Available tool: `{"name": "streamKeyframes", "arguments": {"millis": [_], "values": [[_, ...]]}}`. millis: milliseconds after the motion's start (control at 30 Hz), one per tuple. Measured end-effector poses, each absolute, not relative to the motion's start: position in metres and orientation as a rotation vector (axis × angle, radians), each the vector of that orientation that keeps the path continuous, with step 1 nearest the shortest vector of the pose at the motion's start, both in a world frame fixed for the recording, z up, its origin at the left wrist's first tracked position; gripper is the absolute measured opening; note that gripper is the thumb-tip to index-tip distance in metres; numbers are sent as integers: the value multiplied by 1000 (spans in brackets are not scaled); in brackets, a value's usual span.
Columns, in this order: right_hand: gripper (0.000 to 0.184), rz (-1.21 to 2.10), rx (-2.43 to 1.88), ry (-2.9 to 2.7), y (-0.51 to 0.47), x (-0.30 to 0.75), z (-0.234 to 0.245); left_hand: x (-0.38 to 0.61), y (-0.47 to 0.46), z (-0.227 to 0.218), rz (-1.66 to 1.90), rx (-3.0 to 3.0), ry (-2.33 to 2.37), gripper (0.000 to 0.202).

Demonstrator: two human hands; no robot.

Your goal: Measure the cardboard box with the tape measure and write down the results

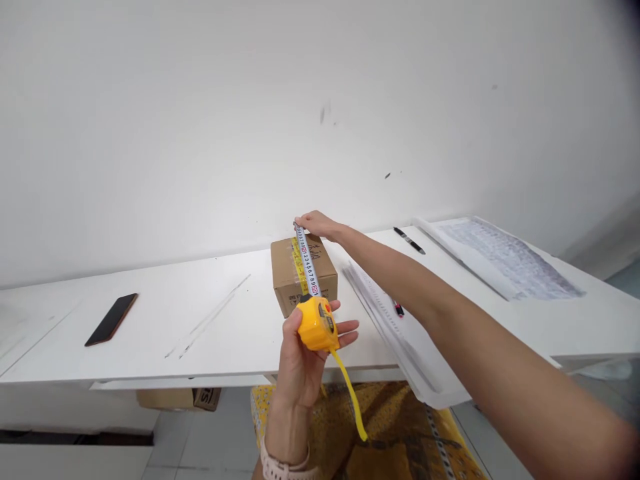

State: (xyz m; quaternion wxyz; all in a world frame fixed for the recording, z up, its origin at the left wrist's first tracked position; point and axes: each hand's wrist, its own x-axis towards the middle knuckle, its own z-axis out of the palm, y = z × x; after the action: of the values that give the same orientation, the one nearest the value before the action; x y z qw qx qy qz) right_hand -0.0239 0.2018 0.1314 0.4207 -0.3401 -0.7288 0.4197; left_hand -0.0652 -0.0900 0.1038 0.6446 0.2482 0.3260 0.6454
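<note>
A small cardboard box [287, 280] with yellow tape stands on the white table [200, 327], near its front edge. My left hand [300, 353] grips a yellow tape measure [316, 325] at the box's near side; a yellow strap hangs below it. The white blade [307, 260] runs across the box top to its far edge. There my right hand [316, 225] pinches the blade's tip against the box, arm stretched out from the lower right.
A dark phone [111, 319] lies at the table's left. A black pen [409, 240] lies behind the right arm, beside sheets of bubble wrap [505, 257]. White sheets [400, 333] overhang the front edge. Another cardboard box [177, 398] sits under the table.
</note>
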Motion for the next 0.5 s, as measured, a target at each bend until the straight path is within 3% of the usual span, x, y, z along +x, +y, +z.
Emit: {"name": "streamKeyframes", "arguments": {"millis": [100,233,333,500], "values": [[32,1167,-965,-1887,204,-30,118,-61,-86,104,1503,491,751,45],[12,1292,-920,-1892,201,-27,111,-55,-96,103,1509,423,703,44],[18,1387,-820,-1890,198,-21,112,-51,-105,103,1498,377,697,43],[12,1419,-822,-1899,193,-18,111,-48,-105,103,1502,344,695,43]]}}
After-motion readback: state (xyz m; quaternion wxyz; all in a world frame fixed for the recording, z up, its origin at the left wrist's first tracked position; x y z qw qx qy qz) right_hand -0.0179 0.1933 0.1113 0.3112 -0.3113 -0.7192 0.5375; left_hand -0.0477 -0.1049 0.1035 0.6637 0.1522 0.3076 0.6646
